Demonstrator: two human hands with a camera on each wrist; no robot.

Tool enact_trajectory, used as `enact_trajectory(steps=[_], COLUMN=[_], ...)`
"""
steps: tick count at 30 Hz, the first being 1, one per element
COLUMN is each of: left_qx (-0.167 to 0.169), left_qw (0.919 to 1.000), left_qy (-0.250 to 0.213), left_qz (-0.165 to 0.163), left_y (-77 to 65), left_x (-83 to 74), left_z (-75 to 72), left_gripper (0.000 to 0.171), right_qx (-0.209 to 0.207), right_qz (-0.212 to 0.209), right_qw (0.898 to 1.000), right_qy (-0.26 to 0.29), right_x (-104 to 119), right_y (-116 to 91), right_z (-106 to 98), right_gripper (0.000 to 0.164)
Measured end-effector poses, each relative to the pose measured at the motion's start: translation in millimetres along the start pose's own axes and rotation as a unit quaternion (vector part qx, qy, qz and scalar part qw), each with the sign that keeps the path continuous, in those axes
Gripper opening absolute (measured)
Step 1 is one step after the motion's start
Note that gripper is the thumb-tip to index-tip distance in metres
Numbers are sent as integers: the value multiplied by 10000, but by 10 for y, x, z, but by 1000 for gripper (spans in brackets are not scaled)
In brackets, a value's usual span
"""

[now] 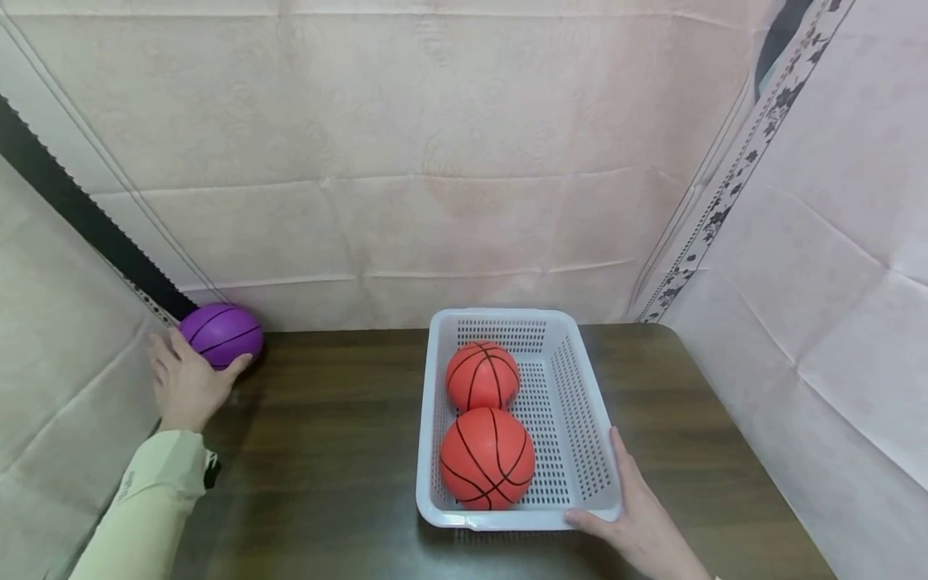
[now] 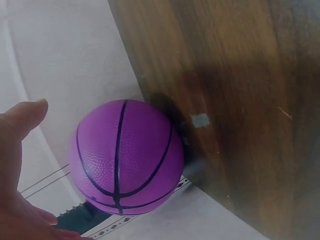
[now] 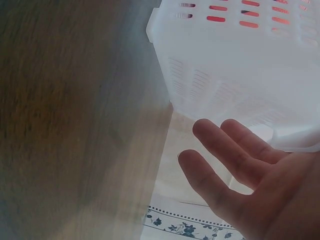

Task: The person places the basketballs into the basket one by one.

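Note:
At the far left corner of the table is a purple toy basketball (image 1: pixel 221 335) with black lines. My left hand (image 1: pixel 187 382) reaches round its near side, fingers spread at its left and thumb toward its right. In the left wrist view a gap shows between the thumb (image 2: pixel 29 116) and the purple ball (image 2: pixel 125 155). My right hand (image 1: pixel 634 515) is at the near right corner of a pale plastic basket (image 1: pixel 590 419), thumb at the front rim, straight fingers (image 3: pixel 210 185) along the outer side. Two orange toy basketballs, a far one (image 1: pixel 483 375) and a near one (image 1: pixel 487 459), sit inside the basket.
The dark wooden table (image 1: pixel 326 435) carries the basket right of its middle. Pale cloth (image 1: pixel 406 161) hangs behind the table, with more cloth at the left (image 1: pixel 65 338) and right (image 1: pixel 819 266) sides. A small light patch (image 2: pixel 200 120) marks the tabletop near the purple ball.

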State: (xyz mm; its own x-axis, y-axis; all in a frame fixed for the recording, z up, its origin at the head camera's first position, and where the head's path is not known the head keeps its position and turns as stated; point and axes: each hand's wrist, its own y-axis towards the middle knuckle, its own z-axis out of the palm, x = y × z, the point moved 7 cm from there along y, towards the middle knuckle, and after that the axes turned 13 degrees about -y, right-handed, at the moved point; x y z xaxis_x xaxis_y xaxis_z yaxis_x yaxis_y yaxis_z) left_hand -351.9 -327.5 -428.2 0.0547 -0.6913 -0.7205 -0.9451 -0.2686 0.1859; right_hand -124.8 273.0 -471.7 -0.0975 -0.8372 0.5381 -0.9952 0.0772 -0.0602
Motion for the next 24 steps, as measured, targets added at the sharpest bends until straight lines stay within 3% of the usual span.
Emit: enact_trajectory(steps=[18, 24], left_qx=[296, 248], left_qw=[9992, 9995], left_qy=[-69, -97], left_qz=[-276, -139], left_y=[36, 59], left_x=[181, 217], left_z=[66, 85], left_gripper=[121, 120], right_qx=[27, 25], right_qz=[75, 97], right_qw=[9999, 9999], right_qy=[102, 101], right_x=[-23, -26], right_y=[-6, -5], right_z=[15, 18], right_gripper=[125, 125])
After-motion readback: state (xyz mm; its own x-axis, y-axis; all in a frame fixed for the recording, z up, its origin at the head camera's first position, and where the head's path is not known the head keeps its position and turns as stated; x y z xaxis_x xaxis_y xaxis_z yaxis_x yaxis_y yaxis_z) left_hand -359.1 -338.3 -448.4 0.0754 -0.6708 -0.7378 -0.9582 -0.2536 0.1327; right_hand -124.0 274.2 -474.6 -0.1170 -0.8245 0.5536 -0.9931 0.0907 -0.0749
